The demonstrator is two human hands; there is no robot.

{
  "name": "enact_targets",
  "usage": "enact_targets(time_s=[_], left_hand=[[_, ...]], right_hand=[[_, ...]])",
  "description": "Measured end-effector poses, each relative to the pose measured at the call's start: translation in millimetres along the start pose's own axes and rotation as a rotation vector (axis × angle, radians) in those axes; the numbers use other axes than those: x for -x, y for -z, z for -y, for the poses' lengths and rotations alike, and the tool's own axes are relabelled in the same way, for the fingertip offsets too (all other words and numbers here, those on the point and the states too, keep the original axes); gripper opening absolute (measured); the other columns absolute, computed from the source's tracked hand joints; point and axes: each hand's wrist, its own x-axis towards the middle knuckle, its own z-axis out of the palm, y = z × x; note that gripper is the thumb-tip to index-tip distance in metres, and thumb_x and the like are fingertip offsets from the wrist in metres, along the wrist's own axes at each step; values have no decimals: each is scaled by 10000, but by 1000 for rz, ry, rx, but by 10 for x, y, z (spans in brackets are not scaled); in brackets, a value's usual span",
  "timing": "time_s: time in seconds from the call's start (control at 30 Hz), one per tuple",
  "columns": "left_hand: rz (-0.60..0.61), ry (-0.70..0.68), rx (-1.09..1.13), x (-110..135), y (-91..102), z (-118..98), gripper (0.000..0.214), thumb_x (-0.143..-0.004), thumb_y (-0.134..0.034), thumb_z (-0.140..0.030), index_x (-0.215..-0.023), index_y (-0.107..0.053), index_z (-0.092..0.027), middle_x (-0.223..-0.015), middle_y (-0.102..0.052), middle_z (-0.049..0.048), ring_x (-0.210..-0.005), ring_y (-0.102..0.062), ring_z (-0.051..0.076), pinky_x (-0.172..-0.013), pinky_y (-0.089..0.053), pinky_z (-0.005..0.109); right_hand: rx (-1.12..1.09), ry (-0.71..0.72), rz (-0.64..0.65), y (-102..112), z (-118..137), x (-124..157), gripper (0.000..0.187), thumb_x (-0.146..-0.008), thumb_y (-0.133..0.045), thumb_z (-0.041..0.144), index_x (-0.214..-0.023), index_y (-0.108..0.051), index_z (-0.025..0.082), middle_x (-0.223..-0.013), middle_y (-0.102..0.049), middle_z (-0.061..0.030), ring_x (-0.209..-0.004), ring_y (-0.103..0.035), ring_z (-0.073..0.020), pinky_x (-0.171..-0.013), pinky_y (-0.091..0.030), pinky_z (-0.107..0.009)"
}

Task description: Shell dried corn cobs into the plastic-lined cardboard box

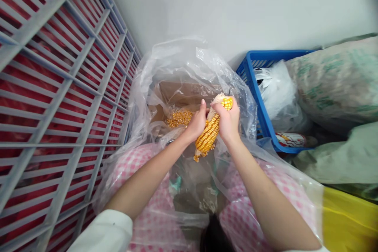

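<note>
"Where's the corn cob (208, 136)?"

"Up above the cardboard box (186, 89), slanting, with its ragged lower end toward the person. The right hand (229, 120) has a firm grip round its upper part, thumb lying across it."

"And the left hand (197, 124)?"

"Right against the cob's left side, thumb pointing up. I can't tell whether that grip closes around it; the fingers are partly hidden."

"Is the cob whole?"

"No, a pale, bare patch shows near the upper end. Yellow kernels cover much of the rest."

"What's in the box?"

"A heap of loose kernels (179, 119), toward the left side, short of the far edge. Clear plastic (177, 53) rises around the box and drapes over pink checked cloth (153, 197) nearer the person."

"Anything alongside?"

"A slatted crate (68, 82) on the left, red showing through. On the right, a blue basket (264, 112) holding a white plastic bag (277, 86)."
</note>
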Motion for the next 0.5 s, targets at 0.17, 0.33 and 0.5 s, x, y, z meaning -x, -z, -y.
enact_targets(time_s=[0.17, 0.33, 0.5], left_hand=[[11, -195, -281, 83, 72, -133, 679, -808, -161, -639, -852, -648, -167, -902, -672, 84, -991, -564, 228, -867, -389, 310], [-95, -183, -448, 94, 31, -95, 704, -822, -75, -613, -658, -595, -167, -695, -635, 85, -796, -591, 234, -756, -401, 326], [-192, -109, -424, 52, -7, -4, 617, -834, -135, -588, -498, -460, -185, -486, -499, 39, -617, -540, 190, -657, -386, 303]], right_hand=[[48, 2, -24, 11, 47, -40, 231, -611, -582, 371, -739, -473, 213, -676, -479, 52, -603, -406, -105, -607, -347, -244], [47, 5, -8, 10, 6, -50, 244, -603, -601, 367, -754, -486, 212, -687, -493, 47, -617, -410, -111, -605, -345, -248], [42, 36, 24, 20, -2, -43, 215, -597, -601, 327, -713, -462, 211, -659, -468, 52, -596, -394, -105, -587, -344, -248]])
